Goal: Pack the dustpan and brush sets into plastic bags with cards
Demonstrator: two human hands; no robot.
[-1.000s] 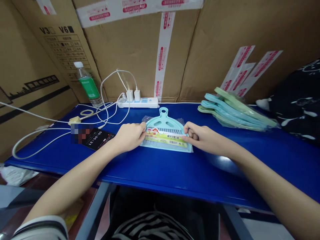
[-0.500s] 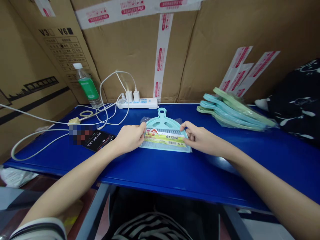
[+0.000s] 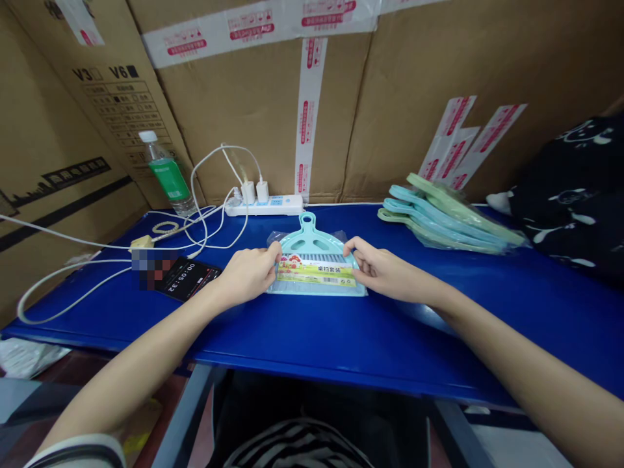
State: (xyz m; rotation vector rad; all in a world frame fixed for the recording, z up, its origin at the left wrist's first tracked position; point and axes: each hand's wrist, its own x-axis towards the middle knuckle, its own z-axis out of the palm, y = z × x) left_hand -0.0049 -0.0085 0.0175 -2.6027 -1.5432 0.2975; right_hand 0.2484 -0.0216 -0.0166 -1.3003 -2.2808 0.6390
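A light-blue dustpan and brush set [image 3: 312,245] lies on the blue table in a clear plastic wrapper, its looped handle pointing away from me. Across its middle runs a yellow-green printed label [image 3: 316,270]. My left hand [image 3: 251,276] is closed on the left edge of the set, thumb and fingers at the wrapper. On the opposite edge, my right hand [image 3: 377,268] has its fingers curled around the rim of the set. The brush bristles show just above the label; the fingertips are partly hidden.
Green and blue wrapped dustpan sets [image 3: 448,224] are piled at the back right, beside a black patterned cloth [image 3: 575,201]. A phone [image 3: 182,278], white cables, a power strip [image 3: 266,205] and a bottle [image 3: 168,175] stand to the left. Cardboard [image 3: 244,97] walls the back.
The whole view has shifted slightly, so things appear a little further left. Both hands keep their hold on the dustpan set, which stays nearly in place on the table.
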